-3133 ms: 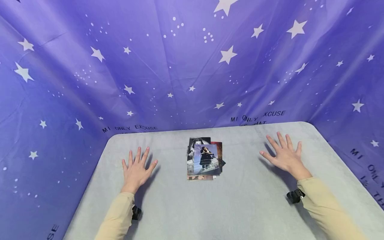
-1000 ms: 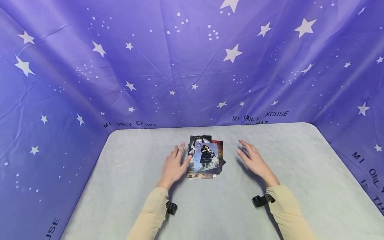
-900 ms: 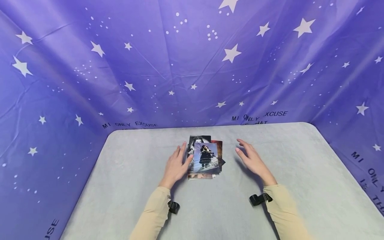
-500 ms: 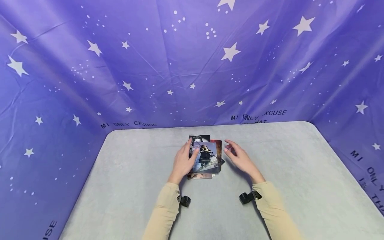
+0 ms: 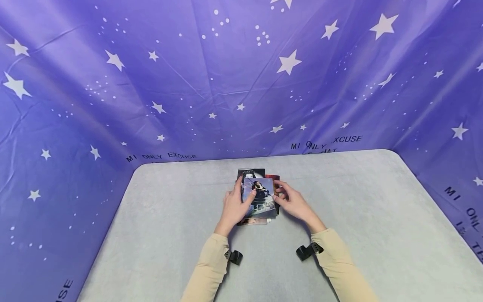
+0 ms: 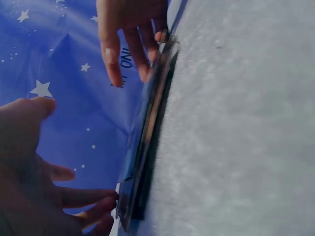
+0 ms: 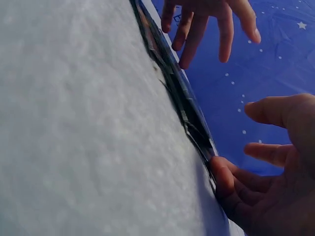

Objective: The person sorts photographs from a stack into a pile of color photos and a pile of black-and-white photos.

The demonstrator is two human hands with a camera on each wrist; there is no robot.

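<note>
Flanking the photo stack (image 5: 262, 209), left hand (image 5: 235, 206) and right hand (image 5: 296, 204) touch its edges, grip loosely spread.

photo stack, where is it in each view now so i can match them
Head: photo stack just below and right of centre.
Left wrist: photo stack edge-on, slanting from upper centre to lower left.
Right wrist: photo stack edge-on, slanting from top, left of centre, to lower right.
Shared landmark: star-printed curtain.
</note>
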